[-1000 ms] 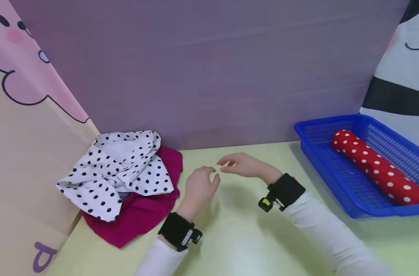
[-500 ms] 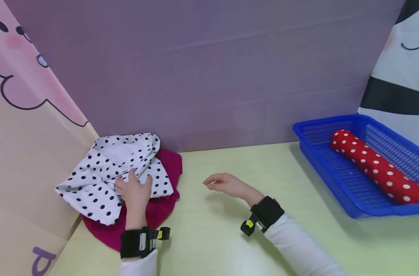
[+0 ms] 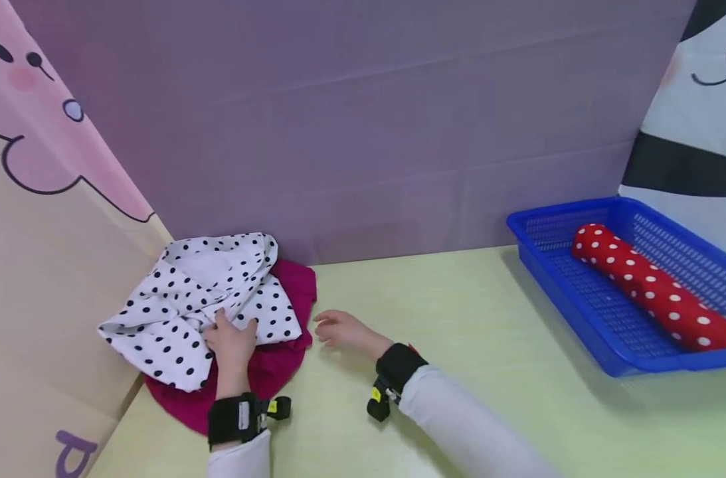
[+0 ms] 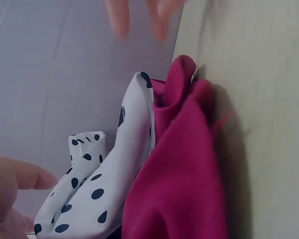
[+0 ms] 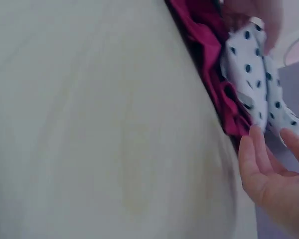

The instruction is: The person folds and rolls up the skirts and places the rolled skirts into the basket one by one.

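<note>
1. Spotted cloth [image 3: 159,332] – white with black dots, one, crumpled; lies at the table's left rear, on top of the crimson cloth, its left corner reaching the side panel.
2. Crimson cloth [image 3: 279,365] – one; its right and front edges stick out past the spotted cloth, and the left wrist view shows a folded lip raised above the table.
3. Left hand [image 3: 231,345], one; at the front edge of the spotted cloth, thumb and forefinger apart, the other fingers partly out of sight.
4. Right hand [image 3: 347,333], one; fingers extended, thumb apart from them, holding nothing; the fingertips are just beside the crimson cloth's right edge, whether touching cannot be told. The two hands are apart.
5. Table [image 3: 434,312], one, pale; a broad stretch of it runs from the right hand to the basket, giving sideways room; its rear edge meets the purple screen.
6. Basket [image 3: 685,361], one, blue mesh, at right, well apart from both hands; its right end is cut off by the picture edge.
7. Red roll [image 3: 655,289], one, white-dotted, lying lengthwise inside the basket.
8. Purple screen [image 3: 386,133], one, bounding the rear.
9. Side panel [image 3: 46,133], one, with a pink cartoon, bounding the left.
</note>
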A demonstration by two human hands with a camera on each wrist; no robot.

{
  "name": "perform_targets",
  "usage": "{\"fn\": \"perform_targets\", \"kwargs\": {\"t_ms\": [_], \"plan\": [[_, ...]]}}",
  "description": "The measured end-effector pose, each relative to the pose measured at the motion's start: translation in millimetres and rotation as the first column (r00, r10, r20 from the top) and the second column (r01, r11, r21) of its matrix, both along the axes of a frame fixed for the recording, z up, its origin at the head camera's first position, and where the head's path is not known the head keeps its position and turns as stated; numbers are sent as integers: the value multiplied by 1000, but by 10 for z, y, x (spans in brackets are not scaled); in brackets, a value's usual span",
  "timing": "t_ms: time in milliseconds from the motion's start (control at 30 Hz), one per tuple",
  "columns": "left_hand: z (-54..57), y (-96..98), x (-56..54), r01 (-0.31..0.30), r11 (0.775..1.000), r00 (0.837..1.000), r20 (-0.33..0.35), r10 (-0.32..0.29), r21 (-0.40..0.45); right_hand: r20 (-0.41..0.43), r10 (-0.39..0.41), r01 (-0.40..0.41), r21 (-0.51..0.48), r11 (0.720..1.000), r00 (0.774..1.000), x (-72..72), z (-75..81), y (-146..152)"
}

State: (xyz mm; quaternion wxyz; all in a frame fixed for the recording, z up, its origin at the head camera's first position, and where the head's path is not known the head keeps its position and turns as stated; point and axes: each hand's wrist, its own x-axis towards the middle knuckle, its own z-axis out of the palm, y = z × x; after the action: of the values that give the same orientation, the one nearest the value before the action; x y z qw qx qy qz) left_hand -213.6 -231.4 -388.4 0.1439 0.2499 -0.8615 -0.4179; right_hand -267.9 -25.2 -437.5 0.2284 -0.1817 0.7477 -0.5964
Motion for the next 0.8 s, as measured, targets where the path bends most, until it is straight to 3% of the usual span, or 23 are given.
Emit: {"fn": "perform_targets", "kwargs": {"t_ms": [100,200,267,367,500,567,633,733,800], "plan": [[-13,21,-12,7,1000,1000,21,-7,-25,30,30,-29,-34,999,999,-174,-418,-267],[-17,44,-22,1,1000,1000,2,-1,-8,105,30,-24,-63,998,994,-170,-507,-448],[-14,61,-27,-6,1000,999,-35,7,14,101,-29,31,-15,999,994,-9,-266,-487],[-21,84,-45,-19,999,993,-117,24,41,-13,-114,114,108,988,993,213,107,-489],[-31,125,-76,-61,998,964,-259,63,15,-116,-119,141,211,967,986,292,262,-499],[-27,155,-91,-92,996,938,-335,86,-2,-99,-99,118,209,971,990,250,212,-510],[-17,195,-100,-115,993,900,-426,96,-19,-105,-81,97,159,983,991,135,12,-537],[22,267,-100,-114,990,811,-583,46,-80,-77,-45,53,108,993,996,18,-178,-546],[65,330,-91,-89,982,743,-668,-46,-167,-79,-26,33,89,995,997,-35,-278,-557]]}}
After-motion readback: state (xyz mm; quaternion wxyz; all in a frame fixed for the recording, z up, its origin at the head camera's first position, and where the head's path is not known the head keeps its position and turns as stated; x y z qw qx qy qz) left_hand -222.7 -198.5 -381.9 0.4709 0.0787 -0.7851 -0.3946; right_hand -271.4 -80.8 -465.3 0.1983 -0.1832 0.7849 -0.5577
